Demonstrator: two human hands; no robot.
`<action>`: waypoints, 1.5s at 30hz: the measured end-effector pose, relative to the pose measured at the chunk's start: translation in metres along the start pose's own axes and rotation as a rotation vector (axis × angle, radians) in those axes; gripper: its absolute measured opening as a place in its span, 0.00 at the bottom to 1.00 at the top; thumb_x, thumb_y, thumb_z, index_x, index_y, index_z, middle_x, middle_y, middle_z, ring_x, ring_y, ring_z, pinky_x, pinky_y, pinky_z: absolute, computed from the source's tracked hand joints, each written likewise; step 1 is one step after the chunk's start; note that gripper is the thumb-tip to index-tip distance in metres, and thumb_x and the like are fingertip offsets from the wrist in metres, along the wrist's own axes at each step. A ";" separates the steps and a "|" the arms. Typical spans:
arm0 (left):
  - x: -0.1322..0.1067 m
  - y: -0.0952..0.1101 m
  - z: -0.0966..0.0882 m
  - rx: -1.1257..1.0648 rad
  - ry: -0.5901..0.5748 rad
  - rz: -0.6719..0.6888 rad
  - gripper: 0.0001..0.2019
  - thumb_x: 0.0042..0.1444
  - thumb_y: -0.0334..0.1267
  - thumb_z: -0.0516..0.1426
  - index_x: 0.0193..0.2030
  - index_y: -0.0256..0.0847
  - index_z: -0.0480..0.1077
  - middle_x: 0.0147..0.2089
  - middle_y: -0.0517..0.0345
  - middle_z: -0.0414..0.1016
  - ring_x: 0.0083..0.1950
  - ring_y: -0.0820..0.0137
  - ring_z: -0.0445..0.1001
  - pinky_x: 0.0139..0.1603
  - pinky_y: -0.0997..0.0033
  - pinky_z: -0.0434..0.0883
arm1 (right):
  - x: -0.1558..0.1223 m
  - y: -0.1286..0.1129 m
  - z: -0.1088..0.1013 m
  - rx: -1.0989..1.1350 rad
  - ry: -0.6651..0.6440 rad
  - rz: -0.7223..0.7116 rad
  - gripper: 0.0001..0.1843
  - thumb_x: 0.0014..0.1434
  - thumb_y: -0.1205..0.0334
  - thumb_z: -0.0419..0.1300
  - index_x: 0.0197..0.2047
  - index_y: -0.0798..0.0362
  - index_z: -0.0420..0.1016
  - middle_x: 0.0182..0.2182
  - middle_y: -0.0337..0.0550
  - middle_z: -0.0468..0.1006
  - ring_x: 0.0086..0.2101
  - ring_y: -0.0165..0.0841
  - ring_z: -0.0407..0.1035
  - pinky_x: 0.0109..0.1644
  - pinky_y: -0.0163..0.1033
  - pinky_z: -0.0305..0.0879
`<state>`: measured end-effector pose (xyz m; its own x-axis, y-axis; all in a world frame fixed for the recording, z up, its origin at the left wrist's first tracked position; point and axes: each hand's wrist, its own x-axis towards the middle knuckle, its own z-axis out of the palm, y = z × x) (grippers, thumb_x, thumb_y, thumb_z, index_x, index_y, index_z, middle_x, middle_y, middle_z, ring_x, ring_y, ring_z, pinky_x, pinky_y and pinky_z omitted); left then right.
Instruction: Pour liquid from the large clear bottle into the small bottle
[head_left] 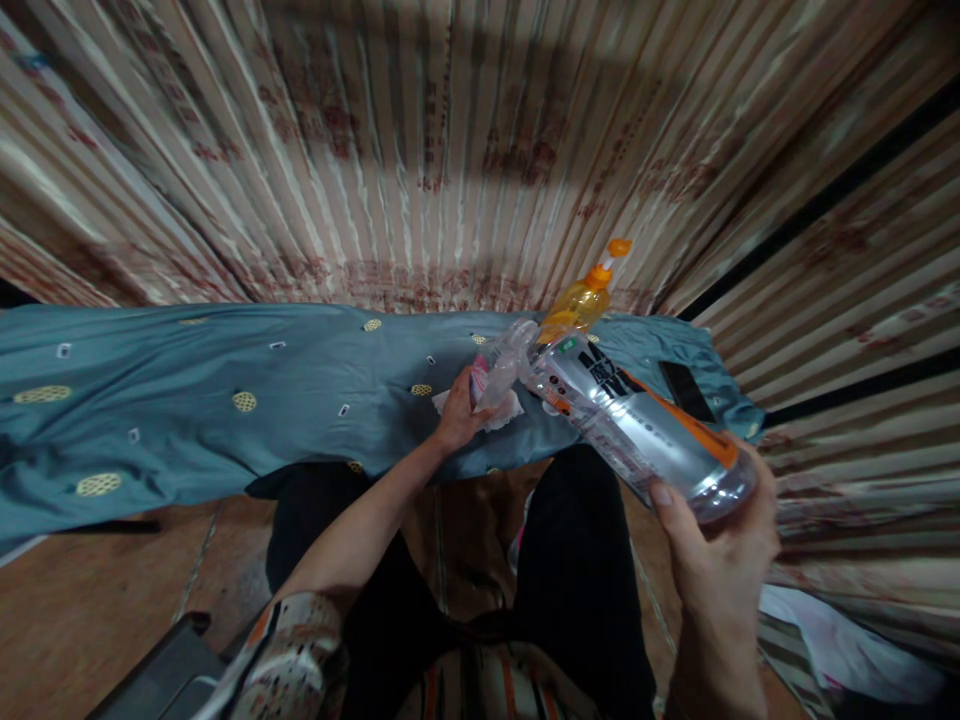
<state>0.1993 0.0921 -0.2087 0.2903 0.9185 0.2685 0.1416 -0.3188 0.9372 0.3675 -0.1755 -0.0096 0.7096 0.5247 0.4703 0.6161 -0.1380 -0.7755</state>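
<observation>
My right hand (720, 540) grips the base of a large clear plastic bottle (645, 425) with a silver and orange label. The bottle tilts, its neck end pointing up and left. My left hand (461, 415) is closed around a small clear plastic container (506, 365) with a pink patch on it. The container meets or overlaps the bottle's neck; whether they touch, I cannot tell. Under the left hand lies a white tissue (506, 412). Just behind the large bottle stands a yellow pump bottle (577, 305) with an orange pump head.
A blue-green cloth (187, 400) with pineapple prints covers the long, narrow surface before me. Toward its right end lies a dark phone (686, 390). Pleated curtains (420, 150) hang behind and at the right. A grey object (165, 670) sits at lower left.
</observation>
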 end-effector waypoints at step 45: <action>0.000 0.010 -0.002 0.021 -0.037 -0.025 0.45 0.46 0.35 0.77 0.69 0.49 0.65 0.74 0.42 0.73 0.79 0.40 0.70 0.85 0.28 0.62 | -0.001 -0.001 0.000 -0.005 0.001 -0.004 0.56 0.52 0.33 0.77 0.75 0.55 0.68 0.65 0.61 0.77 0.63 0.57 0.73 0.74 0.67 0.63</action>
<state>0.1985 0.0895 -0.1990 0.3214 0.9170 0.2363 0.1693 -0.3011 0.9384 0.3660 -0.1762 -0.0094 0.7075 0.5247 0.4735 0.6204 -0.1401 -0.7717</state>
